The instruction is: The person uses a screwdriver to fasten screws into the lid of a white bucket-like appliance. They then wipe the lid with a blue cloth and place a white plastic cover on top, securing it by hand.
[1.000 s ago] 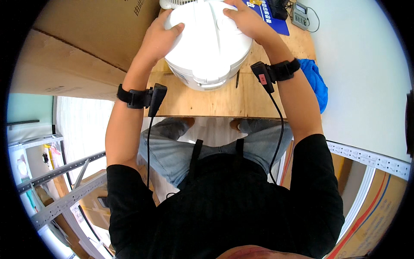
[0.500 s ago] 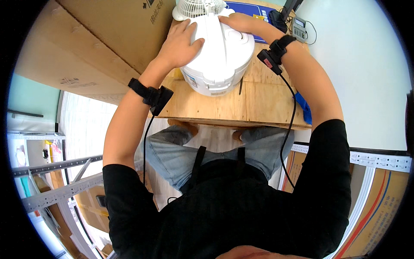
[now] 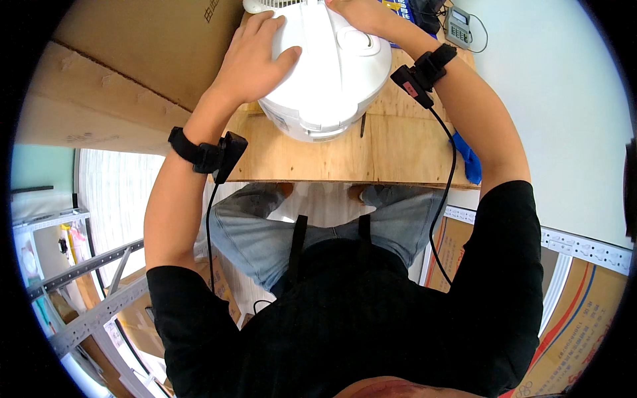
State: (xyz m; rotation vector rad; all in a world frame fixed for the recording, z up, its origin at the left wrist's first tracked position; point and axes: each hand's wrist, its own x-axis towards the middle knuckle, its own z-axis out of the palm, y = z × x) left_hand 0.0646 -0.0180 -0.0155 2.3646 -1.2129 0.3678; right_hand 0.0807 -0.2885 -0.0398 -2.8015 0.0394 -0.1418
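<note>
A white rice cooker (image 3: 318, 79) with a rounded lid stands upright on the wooden table (image 3: 391, 149), its lid down. My left hand (image 3: 255, 63) lies on the left side of the lid, fingers spread and thumb apart, gripping nothing. At the far right of the lid is my right hand (image 3: 358, 14), close to the raised strip across the middle. The picture's top edge cuts it off, so most of its fingers are hidden. Each wrist wears a black strap with a small cabled device.
Large cardboard boxes (image 3: 133, 66) rise close along the left. At the back right lie a grey keypad device (image 3: 458, 28) with a cable and a dark blue packet (image 3: 424, 16). A blue cloth (image 3: 468, 159) hangs at the table's right edge. A white grille (image 3: 265, 5) shows behind the cooker.
The view has shifted, with the cooker and both hands now higher and farther left in the picture. Less shows of the white grille behind. Both hands stay at the lid.
</note>
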